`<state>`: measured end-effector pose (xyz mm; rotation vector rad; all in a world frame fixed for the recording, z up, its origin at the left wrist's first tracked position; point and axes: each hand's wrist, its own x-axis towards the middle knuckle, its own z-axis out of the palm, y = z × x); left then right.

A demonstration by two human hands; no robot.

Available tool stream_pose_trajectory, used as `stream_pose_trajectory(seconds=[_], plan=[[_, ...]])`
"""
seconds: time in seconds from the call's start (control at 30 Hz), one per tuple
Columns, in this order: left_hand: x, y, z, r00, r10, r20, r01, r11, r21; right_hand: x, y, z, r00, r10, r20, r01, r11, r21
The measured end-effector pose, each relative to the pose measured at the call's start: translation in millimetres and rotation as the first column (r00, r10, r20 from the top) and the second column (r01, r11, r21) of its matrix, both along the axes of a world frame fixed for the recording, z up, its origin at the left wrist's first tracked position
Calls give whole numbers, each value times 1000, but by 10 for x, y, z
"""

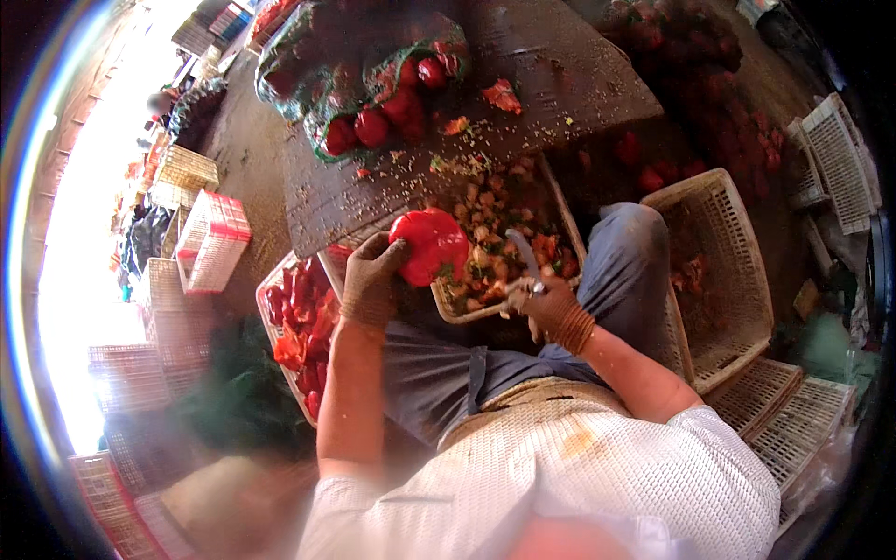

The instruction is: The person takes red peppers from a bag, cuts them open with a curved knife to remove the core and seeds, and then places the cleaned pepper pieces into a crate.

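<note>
My left hand (367,280), in a dark, soiled glove, is closed on a glossy red bell pepper (431,247). To the right of it, my gloved right hand (557,312) grips a small knife with a curved blade (523,250); the blade points up and away from me, apart from the pepper. Below both hands, between my legs, stands a crate (459,318) filled with pepper cores and scraps. Left of my left forearm is another crate (266,297) with red pepper pieces (303,341).
Seeds and scraps lie on a dark tabletop (551,79) ahead, beside a green mesh bag (289,70) of red peppers (371,127). A pale crate (733,210) with few scraps stands at the right. More crates (213,243) are stacked at the left; red heaps (737,121) lie far right.
</note>
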<state>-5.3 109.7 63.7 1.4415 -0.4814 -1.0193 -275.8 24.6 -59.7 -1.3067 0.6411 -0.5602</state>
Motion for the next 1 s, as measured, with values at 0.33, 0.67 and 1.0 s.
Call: stream_pose_trajectory(seconds=[0.33,0.67,1.0], plan=[[-607,-243,293,856,-488,171,450,866,216,-74,-292,1076,989,144,-37,-132,965,227],[-690,-188,25,645,-763,47,688,607,398,-91,-231,675,980,199,-9,-199,979,-34],[-993,-303,-112,524,-555,-646,359,832,-423,-8,-544,1269,965,228,130,-252,942,223]])
